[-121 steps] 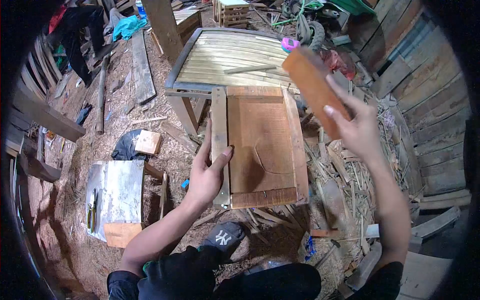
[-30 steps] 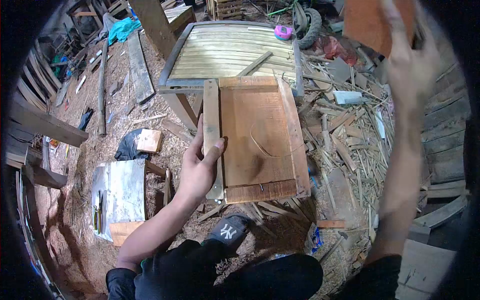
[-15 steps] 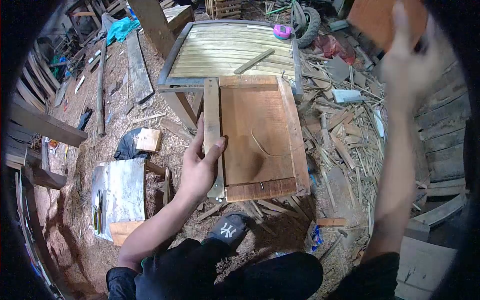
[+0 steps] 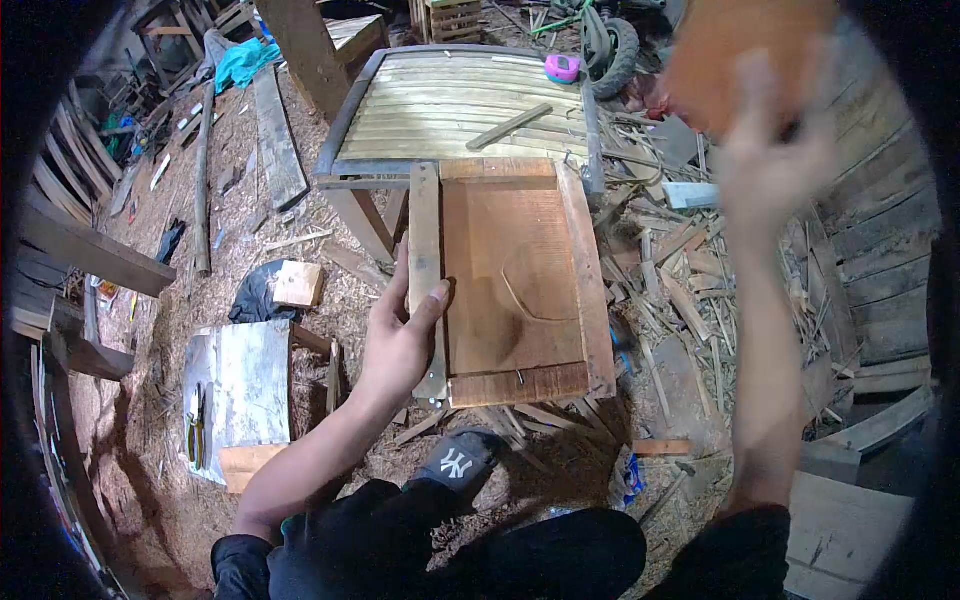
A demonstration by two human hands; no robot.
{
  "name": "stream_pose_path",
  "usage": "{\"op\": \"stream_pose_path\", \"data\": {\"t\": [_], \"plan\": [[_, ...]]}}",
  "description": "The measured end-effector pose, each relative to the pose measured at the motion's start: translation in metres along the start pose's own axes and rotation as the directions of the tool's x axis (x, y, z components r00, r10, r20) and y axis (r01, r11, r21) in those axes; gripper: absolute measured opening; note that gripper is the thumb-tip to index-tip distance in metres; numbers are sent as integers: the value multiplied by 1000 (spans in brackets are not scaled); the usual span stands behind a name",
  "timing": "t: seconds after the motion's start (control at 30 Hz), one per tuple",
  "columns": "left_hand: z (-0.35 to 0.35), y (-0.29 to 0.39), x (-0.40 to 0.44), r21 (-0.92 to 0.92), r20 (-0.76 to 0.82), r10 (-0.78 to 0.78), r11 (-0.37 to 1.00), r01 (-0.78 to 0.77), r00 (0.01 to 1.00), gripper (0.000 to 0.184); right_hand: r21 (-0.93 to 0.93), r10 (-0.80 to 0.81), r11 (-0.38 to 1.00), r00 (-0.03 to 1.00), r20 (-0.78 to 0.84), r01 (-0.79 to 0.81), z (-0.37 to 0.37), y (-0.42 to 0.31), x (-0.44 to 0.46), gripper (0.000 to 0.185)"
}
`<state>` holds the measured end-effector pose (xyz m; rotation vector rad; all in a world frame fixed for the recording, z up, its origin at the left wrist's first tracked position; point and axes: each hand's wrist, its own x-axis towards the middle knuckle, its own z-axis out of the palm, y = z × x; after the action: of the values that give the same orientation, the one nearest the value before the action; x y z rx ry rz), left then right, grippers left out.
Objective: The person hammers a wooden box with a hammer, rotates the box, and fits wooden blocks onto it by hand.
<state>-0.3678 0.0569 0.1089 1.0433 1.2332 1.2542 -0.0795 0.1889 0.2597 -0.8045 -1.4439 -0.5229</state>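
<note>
My left hand [image 4: 395, 335] grips the left rail of a shallow wooden box [image 4: 510, 235], thumb on top and fingers behind. Its raised rails surround a reddish-brown bottom panel, on which a thin curved strip [image 4: 520, 295] lies. A bent nail [image 4: 520, 377] sticks out of the near rail. At the upper right, my right hand [image 4: 775, 165] is raised and blurred by motion, closed on a reddish-brown wooden board [image 4: 745, 60]. The board is apart from the box, and its top runs out of view.
A slatted table [image 4: 440, 105] stands behind the box, with a loose stick [image 4: 510, 127] and a pink tape measure [image 4: 562, 68] on it. Pliers [image 4: 195, 425] lie on a low stool [image 4: 255, 375] at left. Wood scraps [image 4: 690, 290] and a hammer [image 4: 670, 490] lie on the right.
My right hand has swung left with the board, which has shifted left too. The box in my left hand has dropped very slightly.
</note>
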Motion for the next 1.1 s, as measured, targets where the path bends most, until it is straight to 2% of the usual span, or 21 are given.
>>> {"op": "stream_pose_path", "data": {"t": [0.03,0.07,0.13,0.17,0.23,0.27,0.3,0.37,0.4,0.43,0.5,0.53,0.6,0.67,0.7,0.73,0.83,0.9,1.0,1.07,1.1], "plan": [[1,3,-2,-1,16,-14,1000,14,1000,72,-30,55,998,905,422,-47,4,0,-41,43],[1,3,-2,-2,17,-2,1000,2,1000,72,-76,103,995,646,756,-70,7,0,-73,49],[0,0,0,-4,39,23,1000,-22,999,73,-128,244,952,434,867,-278,-17,0,-44,59],[-1,2,4,-7,38,40,999,-39,999,73,-121,234,956,447,864,-268,-20,5,-47,59],[-5,-4,-1,20,36,-3,1000,2,999,73,113,276,782,503,819,-614,-34,2,-73,56],[-6,-4,-1,13,56,22,1000,-23,998,74,56,329,745,438,836,-665,-42,-3,-78,59],[-10,-6,-2,3,45,20,1000,-20,999,74,56,319,748,432,844,-661,-49,-6,-87,59],[-18,-11,-3,-11,128,28,1000,-27,991,75,80,434,690,500,749,-719,-60,-3,-121,63],[-22,-15,-3,11,136,20,1000,-21,991,76,98,479,701,568,669,-706,-65,0,-143,60],[-25,-17,-4,26,145,21,999,-25,989,76,103,489,695,573,658,-712,-72,2,-163,60],[-32,-20,-8,25,221,63,997,-71,973,76,297,692,251,386,610,-921,-93,5,-205,51],[-34,-19,-10,62,265,27,997,-45,964,77,303,713,240,379,589,-922,-103,8,-225,51],[-37,-28,-16,88,316,25,995,-55,948,77,276,807,-1,163,568,-961,-126,15,-261,43],[-39,-33,-20,98,386,9,994,-51,923,76,218,807,44,164,568,-975,-153,21,-287,42],[-43,-41,-22,146,363,-130,986,82,922,78,154,790,90,165,591,-984,-166,24,-299,41],[-39,-47,-24,122,363,-139,987,101,921,77,120,830,13,78,552,-993,-179,23,-313,41],[-36,-67,-26,68,384,-185,983,172,905,74,1,840,38,32,541,-999,-223,24,-338,41],[-31,-73,-22,37,417,-222,973,228,881,71,51,867,33,54,495,-998,-249,20,-353,40],[-15,-77,-23,-45,437,-260,950,310,861,61,-18,911,72,58,409,-997,-295,18,-373,39],[-9,-85,-20,-53,463,-295,932,358,836,59,-85,932,-105,-128,340,-991,-319,5,-363,40],[-6,-89,-16,-74,474,-319,914,398,821,58,-70,937,-118,-134,322,-991,-329,2,-368,40]]}}
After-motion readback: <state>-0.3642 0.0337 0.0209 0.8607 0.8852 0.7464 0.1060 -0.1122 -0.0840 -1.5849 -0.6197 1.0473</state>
